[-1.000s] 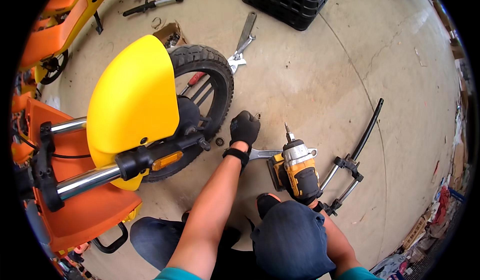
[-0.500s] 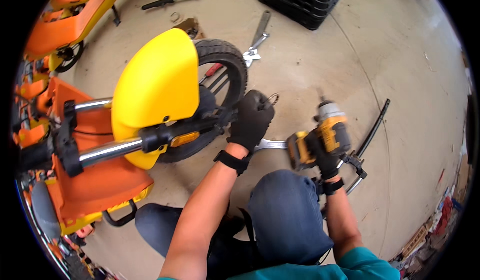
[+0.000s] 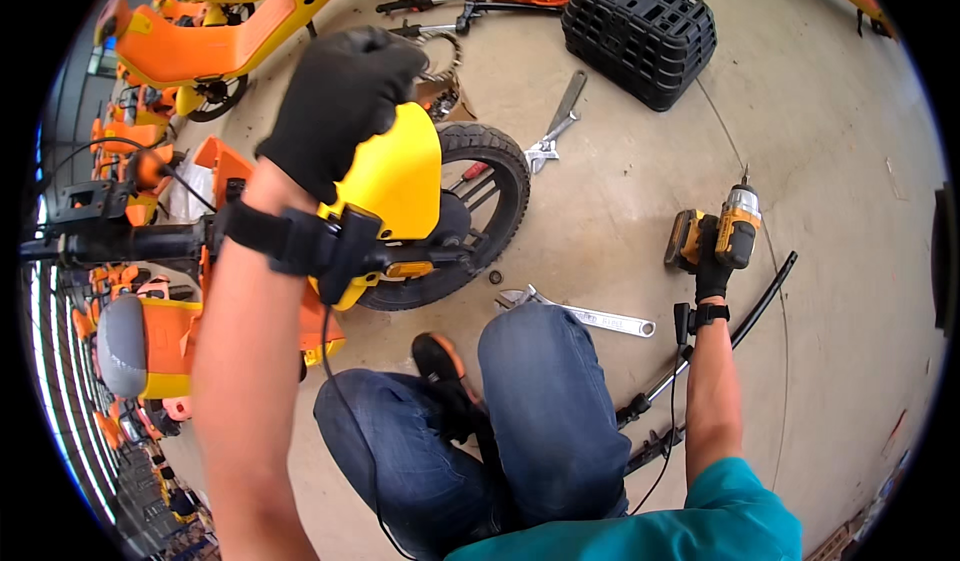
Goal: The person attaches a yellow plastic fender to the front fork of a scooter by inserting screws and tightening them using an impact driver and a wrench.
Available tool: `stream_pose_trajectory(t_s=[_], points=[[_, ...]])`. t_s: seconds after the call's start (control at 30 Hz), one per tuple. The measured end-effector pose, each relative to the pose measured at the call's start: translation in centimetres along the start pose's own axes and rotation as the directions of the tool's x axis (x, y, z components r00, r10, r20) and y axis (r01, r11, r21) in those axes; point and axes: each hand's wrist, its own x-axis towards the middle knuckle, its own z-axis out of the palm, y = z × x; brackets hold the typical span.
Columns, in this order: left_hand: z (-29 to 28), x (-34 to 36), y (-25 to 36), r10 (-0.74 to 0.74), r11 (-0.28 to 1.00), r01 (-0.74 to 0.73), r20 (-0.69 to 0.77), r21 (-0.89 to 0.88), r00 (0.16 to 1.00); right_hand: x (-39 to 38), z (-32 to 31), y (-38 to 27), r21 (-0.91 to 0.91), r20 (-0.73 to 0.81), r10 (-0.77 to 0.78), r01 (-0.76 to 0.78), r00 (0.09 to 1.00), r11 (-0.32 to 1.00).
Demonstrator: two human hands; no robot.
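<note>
My left hand (image 3: pixel 345 106), in a black glove, is raised over the yellow fender (image 3: pixel 395 181) of the orange and yellow scooter. Its fingers are closed, and a thin ring-shaped metal piece (image 3: pixel 457 61) sticks out beside them; the grip itself is hidden. Off to the right, my gloved right hand (image 3: pixel 712 261) is wrapped round the handle of a yellow and black cordless impact driver (image 3: pixel 740 226), its bit pointing away from me. Below the fender, the front wheel (image 3: pixel 515 196) shows its black tyre and spokes. A small dark nut-like piece (image 3: pixel 495 277) lies on the floor near it.
A large adjustable wrench (image 3: pixel 610 321) lies by my knee. Past the wheel are more wrenches (image 3: pixel 565 111), a red-handled tool (image 3: pixel 474 171) and a small cardboard box (image 3: pixel 460 111). A black crate (image 3: pixel 640 36) stands farther off. Fork parts (image 3: pixel 765 296) lie at right.
My left hand has gone from the wheel axle up and leftward, above the fender. The driver in my right hand has moved right and away from my knee. The view has shifted.
</note>
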Motion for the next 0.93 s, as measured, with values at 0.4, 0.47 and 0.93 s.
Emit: stream_pose_trajectory(t_s=[0.4, 0.47, 0.93], points=[[-3.2, 9.5, -4.5, -0.720, 0.692, 0.721, 0.088, 0.013, 0.689, 2.1, -1.1, 3.3, -0.236, -0.023, -0.153, 0.143, 0.988, 0.961], [-2.2, 11.5, -9.0, -0.791, 0.610, 0.781, 0.159, 0.134, 0.591, 0.7, -0.9, 1.5, -0.347, 0.080, -0.116, 0.136, 0.990, 0.928], [11.3, 19.2, -34.9, -0.920, 0.155, 0.857, 0.388, 0.491, -0.056, 7.0, -2.1, -14.4, -0.300, 0.181, 0.295, -0.233, 0.938, 0.925]])
